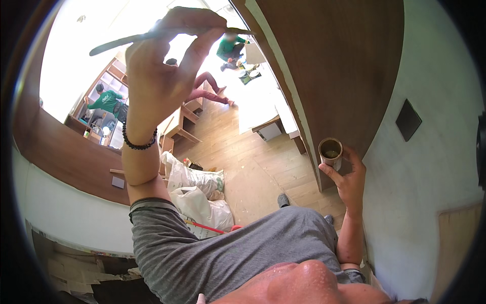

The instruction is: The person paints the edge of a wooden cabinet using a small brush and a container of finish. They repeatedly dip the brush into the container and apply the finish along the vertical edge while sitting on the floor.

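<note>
My left hand (163, 72), raised high with a black bead bracelet on its wrist, grips a slim, stick-like tool (121, 43). One end of the tool is flat and sticks out to the left. Its thin right tip appears at the pale edge of a brown wood door frame (262, 41); whether it touches cannot be told. Lower down on the right, my right hand (347, 178) holds a small round cup (331, 154) between thumb and fingers. The cup has a brown rim, stands roughly upright and has some liquid at its bottom.
A brown wood panel (338, 57) rises beside a white wall with a dark square plate (409, 120). White sacks (209, 209) lie on the floor by my legs. Beyond are a wooden bench (176, 123), tins (249, 75) and several people, one at a shelf unit (81, 117).
</note>
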A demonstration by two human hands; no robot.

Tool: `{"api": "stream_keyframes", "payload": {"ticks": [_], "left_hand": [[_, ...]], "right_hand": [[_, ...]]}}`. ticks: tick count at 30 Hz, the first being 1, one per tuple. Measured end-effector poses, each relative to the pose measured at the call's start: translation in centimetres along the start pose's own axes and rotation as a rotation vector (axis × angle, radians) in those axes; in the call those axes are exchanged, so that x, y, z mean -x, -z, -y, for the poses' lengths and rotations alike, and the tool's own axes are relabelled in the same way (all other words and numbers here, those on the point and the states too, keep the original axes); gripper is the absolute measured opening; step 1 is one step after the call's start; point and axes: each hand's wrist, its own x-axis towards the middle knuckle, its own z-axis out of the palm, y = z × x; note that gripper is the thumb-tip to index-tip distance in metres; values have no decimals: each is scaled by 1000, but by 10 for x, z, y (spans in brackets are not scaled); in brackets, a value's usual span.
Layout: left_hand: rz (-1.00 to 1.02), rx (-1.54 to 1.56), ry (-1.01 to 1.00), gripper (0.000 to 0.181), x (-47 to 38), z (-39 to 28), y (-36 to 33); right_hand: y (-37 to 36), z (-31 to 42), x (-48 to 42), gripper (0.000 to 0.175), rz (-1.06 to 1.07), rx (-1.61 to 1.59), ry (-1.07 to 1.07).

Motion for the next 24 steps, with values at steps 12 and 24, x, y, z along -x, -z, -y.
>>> {"api": "stream_keyframes", "payload": {"ticks": [12,24], "left_hand": [[-235,-57,-24,20,-7,13,41],[-231,517,114,22,86,-37,-39]], "right_hand": [[0,3,4,59,3,3,-33],[0,0,0,59,17,-8,-54]]}}
